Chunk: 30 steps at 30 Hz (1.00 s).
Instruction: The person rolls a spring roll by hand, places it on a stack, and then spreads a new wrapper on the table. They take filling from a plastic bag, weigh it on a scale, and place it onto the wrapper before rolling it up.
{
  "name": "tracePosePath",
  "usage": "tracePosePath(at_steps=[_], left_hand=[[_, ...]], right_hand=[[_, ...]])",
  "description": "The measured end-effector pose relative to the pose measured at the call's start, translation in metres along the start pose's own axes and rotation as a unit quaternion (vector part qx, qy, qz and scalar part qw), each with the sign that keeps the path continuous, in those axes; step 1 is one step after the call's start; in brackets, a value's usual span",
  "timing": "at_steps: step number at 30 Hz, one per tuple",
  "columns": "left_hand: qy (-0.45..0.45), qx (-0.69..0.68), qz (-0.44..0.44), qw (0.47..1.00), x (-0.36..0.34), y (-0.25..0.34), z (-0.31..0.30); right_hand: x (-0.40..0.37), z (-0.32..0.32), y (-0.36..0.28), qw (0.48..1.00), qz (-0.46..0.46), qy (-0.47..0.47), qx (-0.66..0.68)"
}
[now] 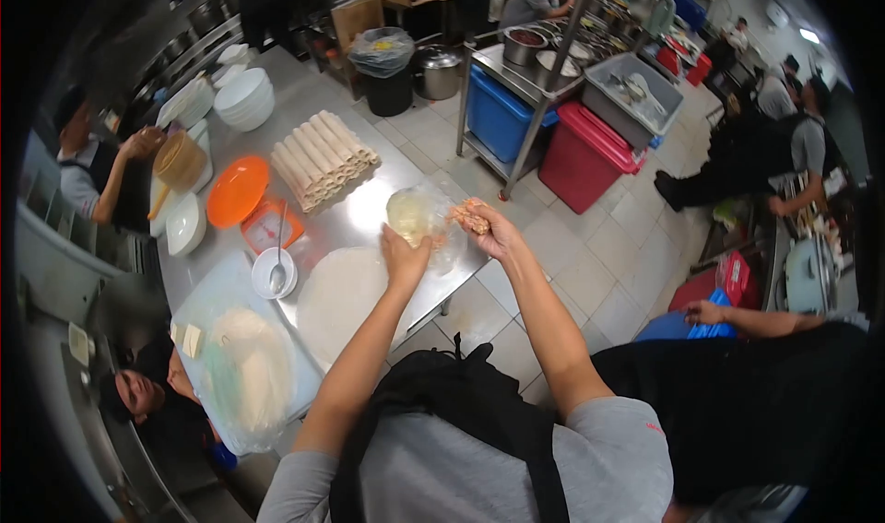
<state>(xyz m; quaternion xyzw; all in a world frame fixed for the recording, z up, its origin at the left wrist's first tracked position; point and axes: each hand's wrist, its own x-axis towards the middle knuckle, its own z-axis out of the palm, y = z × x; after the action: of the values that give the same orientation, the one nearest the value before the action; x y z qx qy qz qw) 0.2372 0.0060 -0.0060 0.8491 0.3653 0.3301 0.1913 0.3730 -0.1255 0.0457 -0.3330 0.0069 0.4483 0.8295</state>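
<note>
My right hand [498, 233] is closed around a clump of orange-tinged minced filling [468, 217], raised beside the table's edge. My left hand [406, 258] grips the near side of a clear plastic bag [441, 233] with something pale yellow and round in or under it. Bits of the filling show inside the bag. Close to my left forearm, a stack of round white wrapper sheets [339, 293] lies on the steel table. Beyond my hands, long pale rolls [323, 159] are piled up in layers.
Left of the sheets are a small white bowl with a spoon [275, 274], an orange scale [271, 225], an orange plate [238, 191] and a plastic-covered dough mass [249, 366]. White bowls [244, 99] stand stacked farther back. Co-workers are on both sides; one person's hand [705, 313] is at right.
</note>
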Motion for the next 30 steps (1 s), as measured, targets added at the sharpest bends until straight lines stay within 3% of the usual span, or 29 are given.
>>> tracePosePath(at_steps=[2,3,4,6,7,8,9,10,11,12,14,15,16,18,20,21,23,26,27,28,30], left_hand=[[0.007,-0.087,0.112,0.990,0.004,0.082,-0.105],[-0.118,-0.262,0.100,0.953,0.006,0.126,-0.153],[-0.129,-0.344,0.222,0.903,-0.002,0.157,-0.195],[-0.073,-0.280,0.456,0.842,-0.016,0.186,-0.268],[-0.062,-0.264,0.445,0.854,-0.017,0.184,-0.271],[-0.112,-0.254,0.421,0.864,-0.017,0.181,-0.271],[-0.165,-0.250,0.397,0.868,-0.018,0.177,-0.270],[-0.187,-0.214,0.337,0.897,-0.021,0.158,-0.252],[-0.212,-0.178,0.279,0.920,-0.025,0.130,-0.227],[-0.243,-0.176,0.244,0.922,-0.034,0.102,-0.212],[-0.271,-0.176,0.201,0.925,-0.049,0.071,-0.217],[-0.324,-0.205,0.136,0.913,-0.054,0.062,-0.225],[-0.374,-0.232,0.070,0.895,-0.057,0.053,-0.232],[-0.357,-0.265,0.025,0.895,-0.061,0.031,-0.236],[-0.344,-0.299,-0.017,0.890,-0.067,0.011,-0.244],[-0.347,-0.304,-0.062,0.885,-0.071,0.002,-0.250],[-0.359,-0.337,-0.131,0.860,-0.077,-0.013,-0.260],[-0.362,-0.370,-0.169,0.839,-0.087,-0.028,-0.273],[-0.360,-0.372,-0.173,0.838,-0.089,-0.033,-0.276],[-0.358,-0.377,-0.180,0.836,-0.092,-0.037,-0.279],[-0.352,-0.384,-0.187,0.833,-0.097,-0.044,-0.285]], right_hand=[[0.002,-0.017,0.007,0.993,0.032,-0.030,0.111],[-0.004,-0.019,0.008,0.993,0.034,-0.024,0.113],[-0.012,-0.013,0.008,0.992,0.040,-0.022,0.114],[-0.009,-0.005,0.020,0.991,0.075,-0.035,0.106],[-0.002,-0.005,0.023,0.999,0.033,-0.005,0.035],[0.005,-0.004,0.025,0.999,-0.014,0.021,-0.036],[0.007,0.000,0.023,0.999,-0.003,0.011,-0.042],[0.006,0.002,0.019,0.972,-0.066,0.036,-0.222],[0.004,0.005,0.018,0.910,-0.130,0.061,-0.389],[0.005,0.009,0.017,0.911,-0.128,0.061,-0.388],[0.011,0.019,0.016,0.857,-0.121,0.033,-0.499],[0.017,0.022,0.020,0.857,-0.116,0.029,-0.501],[0.023,0.026,0.025,0.889,-0.109,0.014,-0.444],[0.035,0.027,0.035,0.915,-0.098,-0.005,-0.391],[0.045,0.015,0.047,0.810,-0.142,-0.001,-0.569],[0.045,0.012,0.047,0.808,-0.139,-0.003,-0.572],[0.047,0.008,0.045,0.657,-0.248,-0.010,-0.712],[0.038,0.026,0.035,0.669,-0.190,0.005,-0.718],[0.041,0.025,0.034,0.620,-0.236,0.004,-0.748],[0.044,0.024,0.030,0.618,-0.235,0.001,-0.750],[0.045,0.026,0.020,0.751,-0.101,0.019,-0.652]])
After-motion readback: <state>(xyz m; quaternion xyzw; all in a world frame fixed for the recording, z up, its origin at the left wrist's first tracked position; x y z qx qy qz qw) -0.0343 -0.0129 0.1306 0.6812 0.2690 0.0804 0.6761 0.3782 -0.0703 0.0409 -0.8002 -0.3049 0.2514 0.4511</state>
